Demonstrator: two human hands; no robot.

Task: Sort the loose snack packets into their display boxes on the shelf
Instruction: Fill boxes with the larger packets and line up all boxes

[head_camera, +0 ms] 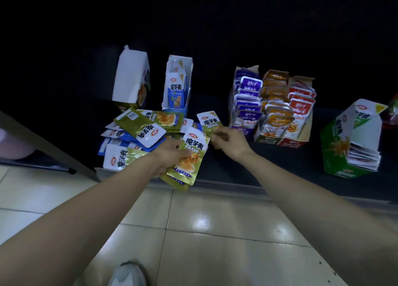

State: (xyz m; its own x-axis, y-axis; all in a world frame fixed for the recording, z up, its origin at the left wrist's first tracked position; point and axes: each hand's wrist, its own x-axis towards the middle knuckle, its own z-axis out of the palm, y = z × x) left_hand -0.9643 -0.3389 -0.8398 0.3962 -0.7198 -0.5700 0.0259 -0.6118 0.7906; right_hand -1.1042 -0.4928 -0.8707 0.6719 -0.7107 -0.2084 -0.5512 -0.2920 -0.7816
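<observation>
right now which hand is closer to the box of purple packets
Right. The right hand pinches a single packet just left of the purple box; the left hand grips olive packets farther left.

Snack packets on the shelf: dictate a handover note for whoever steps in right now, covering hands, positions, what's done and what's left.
Hands: left hand grips a stack of olive packets; right hand pinches a single olive packet.
Where: the loose pile of blue and olive packets lies at the left of the shelf, in front of the olive box and the blue box.
Done: purple box, orange box and red box look filled; green box holds packets.
Left: sort the pile into the olive and blue boxes.
</observation>
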